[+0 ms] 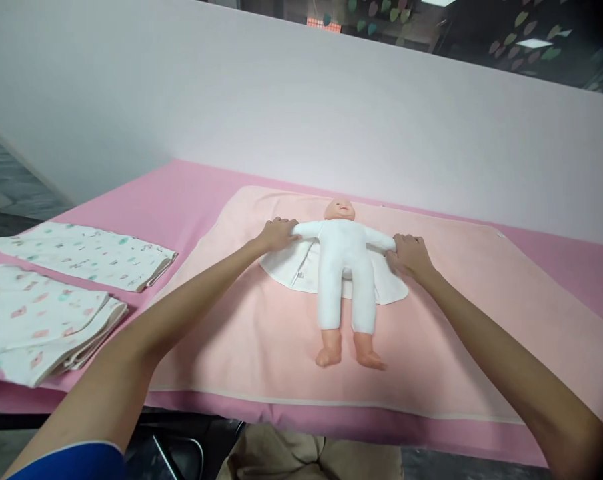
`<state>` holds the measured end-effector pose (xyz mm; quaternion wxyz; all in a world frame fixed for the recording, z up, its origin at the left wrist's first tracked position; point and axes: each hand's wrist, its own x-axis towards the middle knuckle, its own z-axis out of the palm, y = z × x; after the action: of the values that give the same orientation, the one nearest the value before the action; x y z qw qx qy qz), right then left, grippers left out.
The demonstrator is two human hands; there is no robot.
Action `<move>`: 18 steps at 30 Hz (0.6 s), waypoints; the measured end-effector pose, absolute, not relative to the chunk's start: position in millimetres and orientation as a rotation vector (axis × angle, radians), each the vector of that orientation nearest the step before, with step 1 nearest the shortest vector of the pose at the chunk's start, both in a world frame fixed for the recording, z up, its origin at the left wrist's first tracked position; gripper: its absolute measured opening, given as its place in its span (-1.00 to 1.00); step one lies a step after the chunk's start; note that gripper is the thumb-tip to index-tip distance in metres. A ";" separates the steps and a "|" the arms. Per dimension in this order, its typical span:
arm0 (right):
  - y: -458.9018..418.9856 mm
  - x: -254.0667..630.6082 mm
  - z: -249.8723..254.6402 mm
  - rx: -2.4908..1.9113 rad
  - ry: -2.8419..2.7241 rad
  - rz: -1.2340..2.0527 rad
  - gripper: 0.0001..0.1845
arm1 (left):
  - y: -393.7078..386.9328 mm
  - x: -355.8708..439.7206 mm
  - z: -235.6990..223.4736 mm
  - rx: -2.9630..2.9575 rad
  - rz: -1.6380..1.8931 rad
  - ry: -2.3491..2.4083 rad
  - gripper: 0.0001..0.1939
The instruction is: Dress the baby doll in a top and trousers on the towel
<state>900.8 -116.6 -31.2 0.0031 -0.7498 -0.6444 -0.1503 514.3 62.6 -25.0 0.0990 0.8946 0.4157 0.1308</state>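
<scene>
A baby doll (345, 247) with a white cloth body lies on its back, its head toward the wall and its bare feet toward me. Under it a white baby garment (305, 270) is spread open, showing on both sides of the trunk. My left hand (277, 235) is closed around the end of the doll's arm on the left. On the other side, my right hand (410, 255) is closed at the end of the other arm, close to the garment's edge. Both doll arms are stretched out sideways, and my fingers hide the doll's hands.
A peach blanket (241, 347) lies beneath the doll on a pink-covered table (146, 190). At the left are a folded patterned cloth (89, 253) and a second folded print cloth (36, 320). A white wall (331, 107) rises behind the table. A dark chair (169, 453) shows below its front edge.
</scene>
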 end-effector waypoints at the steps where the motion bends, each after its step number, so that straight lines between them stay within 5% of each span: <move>1: -121.5 900.2 -38.4 -2.360 -2.006 -0.473 -0.67 | 57.5 515.2 -31.9 2.664 0.464 1.243 -0.58; 5: -129.8 880.2 -41.3 -2.320 -1.864 -0.507 -0.54 | 25.8 521.5 -56.5 2.763 0.868 1.067 -0.59; 11: -61.2 771.1 -0.7 -1.735 -2.062 -0.128 -0.52 | 10.1 526.6 -70.4 2.845 0.631 0.834 -0.72; 15: 0.1 722.0 1.6 -1.757 -2.291 0.055 -0.36 | 17.6 525.9 -77.1 2.770 0.612 0.889 -0.71; 18: 21.5 724.3 -4.1 -1.849 -2.391 0.084 -0.42 | 16.7 525.1 -80.1 2.763 0.628 0.916 -0.72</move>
<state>724.3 21.5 -4.1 0.0588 -0.6105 -0.7893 0.0276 525.1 16.7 -80.1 0.0816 0.9248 0.3066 0.2101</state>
